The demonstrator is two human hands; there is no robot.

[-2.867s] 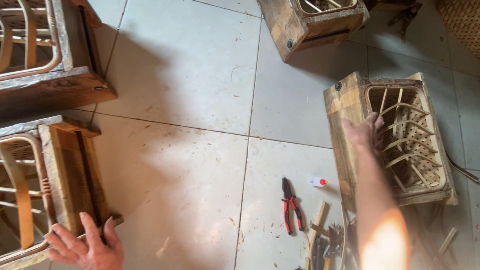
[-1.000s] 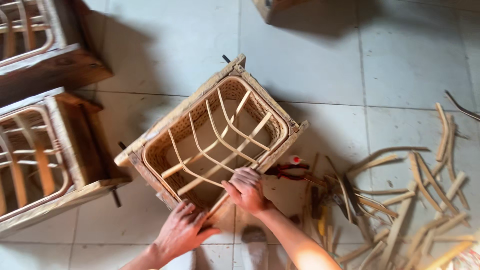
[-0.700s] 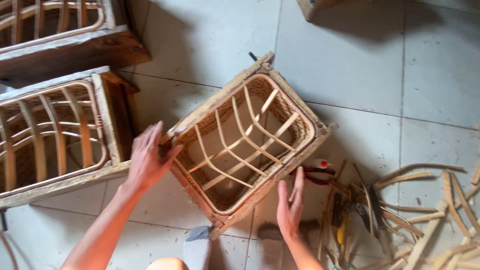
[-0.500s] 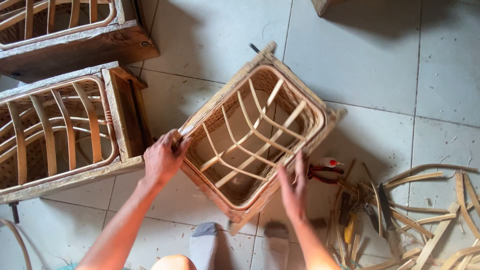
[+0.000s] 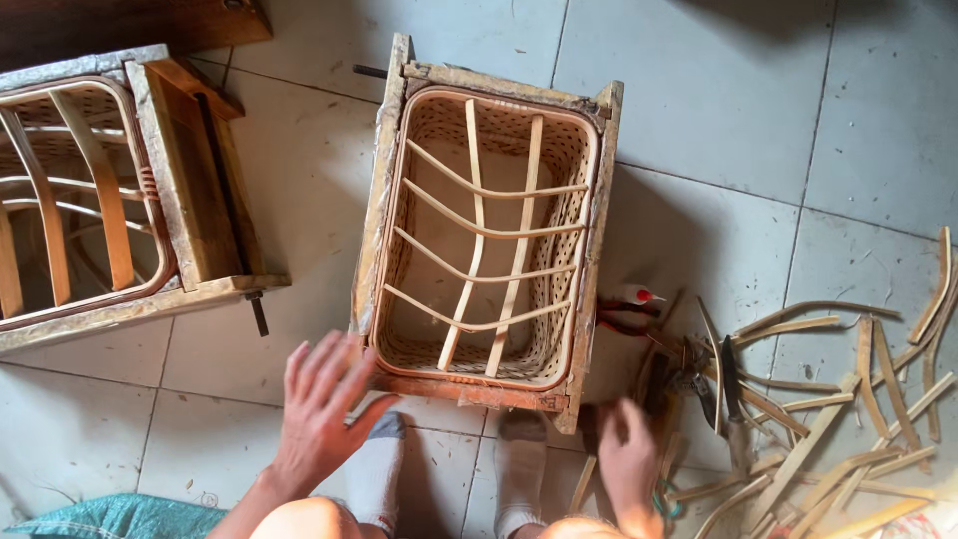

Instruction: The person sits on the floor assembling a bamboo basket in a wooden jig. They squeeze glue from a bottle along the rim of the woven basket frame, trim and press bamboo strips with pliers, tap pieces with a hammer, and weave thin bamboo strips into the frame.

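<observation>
Now left hand (image 5: 324, 404) spread open beside wooden basket frame (image 5: 486, 235), right hand (image 5: 627, 464) loose over bamboo strips (image 5: 798, 429)

Woven basket frame (image 5: 486, 240) centre; 2nd frame (image 5: 110, 200) left; strips (image 5: 838, 399), probably pliers (image 5: 627, 307), right.

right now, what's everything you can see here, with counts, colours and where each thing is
wooden mould frame with woven rattan basket: one, tan, centre, on the tiled floor
second frame with basket: one, brown, left
dark wooden frame: one, partly seen, top left
rattan strips: many, pale tan, scattered right
red-handled pliers: one, right of the centre frame
teal cloth: one, bottom left
grey socks: two, bottom centre
left hand: open, at the frame's near corner
right hand: blurred, low among the strips
</observation>
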